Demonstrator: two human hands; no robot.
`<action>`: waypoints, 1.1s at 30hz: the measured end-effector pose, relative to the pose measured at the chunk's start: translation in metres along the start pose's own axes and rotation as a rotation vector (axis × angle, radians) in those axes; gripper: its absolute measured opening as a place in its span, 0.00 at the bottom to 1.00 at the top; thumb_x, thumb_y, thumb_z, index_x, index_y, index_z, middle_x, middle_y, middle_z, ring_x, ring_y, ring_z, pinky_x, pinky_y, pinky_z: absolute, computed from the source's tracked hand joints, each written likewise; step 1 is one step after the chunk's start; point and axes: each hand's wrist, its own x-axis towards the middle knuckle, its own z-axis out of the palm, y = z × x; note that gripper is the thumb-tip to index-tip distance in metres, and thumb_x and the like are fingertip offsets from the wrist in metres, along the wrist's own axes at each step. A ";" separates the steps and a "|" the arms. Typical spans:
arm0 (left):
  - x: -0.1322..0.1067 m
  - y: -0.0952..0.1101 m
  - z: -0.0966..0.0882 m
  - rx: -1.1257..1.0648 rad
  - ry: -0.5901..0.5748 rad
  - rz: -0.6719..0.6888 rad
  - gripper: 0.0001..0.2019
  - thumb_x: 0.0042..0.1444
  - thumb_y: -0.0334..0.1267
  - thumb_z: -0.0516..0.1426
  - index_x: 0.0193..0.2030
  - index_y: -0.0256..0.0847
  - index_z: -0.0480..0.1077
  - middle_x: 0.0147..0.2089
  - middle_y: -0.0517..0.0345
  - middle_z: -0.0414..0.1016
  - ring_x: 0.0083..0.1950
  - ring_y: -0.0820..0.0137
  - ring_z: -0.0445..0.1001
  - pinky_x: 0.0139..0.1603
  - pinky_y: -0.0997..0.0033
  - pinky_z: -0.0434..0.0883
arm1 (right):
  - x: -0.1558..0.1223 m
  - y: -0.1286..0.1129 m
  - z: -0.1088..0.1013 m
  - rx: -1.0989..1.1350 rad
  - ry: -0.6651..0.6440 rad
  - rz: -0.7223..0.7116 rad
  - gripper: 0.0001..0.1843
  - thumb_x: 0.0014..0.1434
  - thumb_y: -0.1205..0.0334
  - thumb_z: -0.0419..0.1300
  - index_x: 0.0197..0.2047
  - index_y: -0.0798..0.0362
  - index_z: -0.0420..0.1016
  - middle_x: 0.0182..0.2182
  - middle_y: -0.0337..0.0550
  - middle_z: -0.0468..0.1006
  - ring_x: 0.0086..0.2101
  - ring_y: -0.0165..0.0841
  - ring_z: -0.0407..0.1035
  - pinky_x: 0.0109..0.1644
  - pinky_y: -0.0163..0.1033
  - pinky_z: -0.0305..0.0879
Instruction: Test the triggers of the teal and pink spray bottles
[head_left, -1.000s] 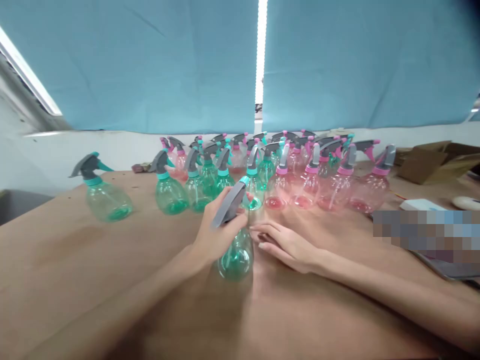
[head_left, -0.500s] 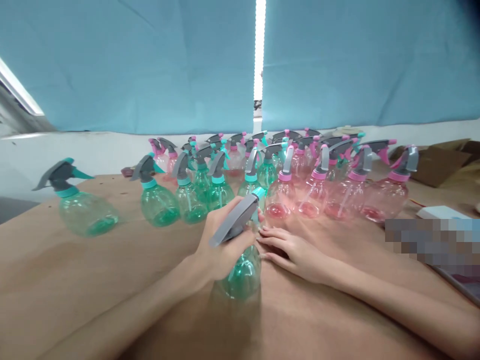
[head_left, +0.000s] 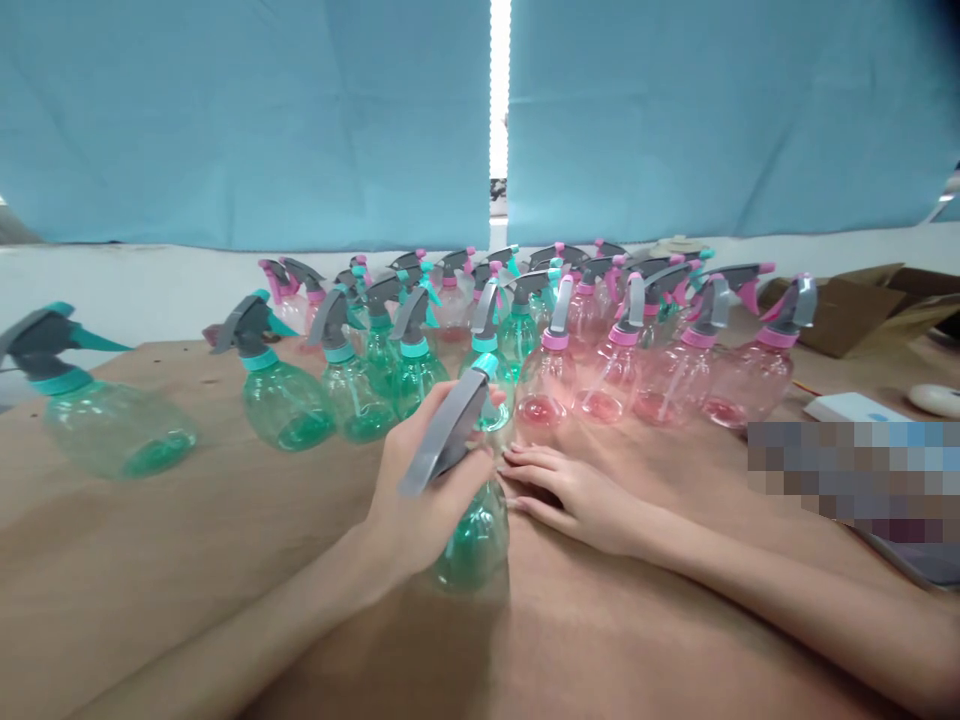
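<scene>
Head: left hand (head_left: 421, 503) around green bottle (head_left: 471, 543)

The left hand (head_left: 429, 492) curls in a closed grip; the right hand (head_left: 581, 495) lies flat, fingers extended.

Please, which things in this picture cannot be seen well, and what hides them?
All in the head view:
Neck of the green spray bottle: wrapped by the left hand.
Whether the right hand touches that bottle: too close to tell.
Object at the right: under a pixelated patch.
Trigger of the leftmost bottle: cut by the left edge.
Back rows of bottles: overlapping, too small to count.
</scene>
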 end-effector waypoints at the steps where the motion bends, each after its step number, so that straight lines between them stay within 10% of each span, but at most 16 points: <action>1: -0.001 -0.001 0.002 0.002 0.023 -0.008 0.14 0.51 0.32 0.54 0.46 0.44 0.68 0.29 0.62 0.67 0.34 0.68 0.71 0.30 0.71 0.67 | 0.000 0.000 0.000 -0.001 -0.004 0.002 0.21 0.67 0.57 0.53 0.60 0.54 0.68 0.59 0.52 0.70 0.60 0.41 0.62 0.63 0.51 0.61; 33: 0.000 -0.003 0.001 -0.018 -0.044 0.025 0.15 0.54 0.32 0.54 0.49 0.41 0.68 0.29 0.65 0.62 0.25 0.75 0.59 0.31 0.71 0.63 | 0.000 0.002 0.000 -0.010 -0.026 0.002 0.22 0.68 0.55 0.52 0.61 0.54 0.68 0.61 0.52 0.68 0.61 0.41 0.60 0.63 0.51 0.60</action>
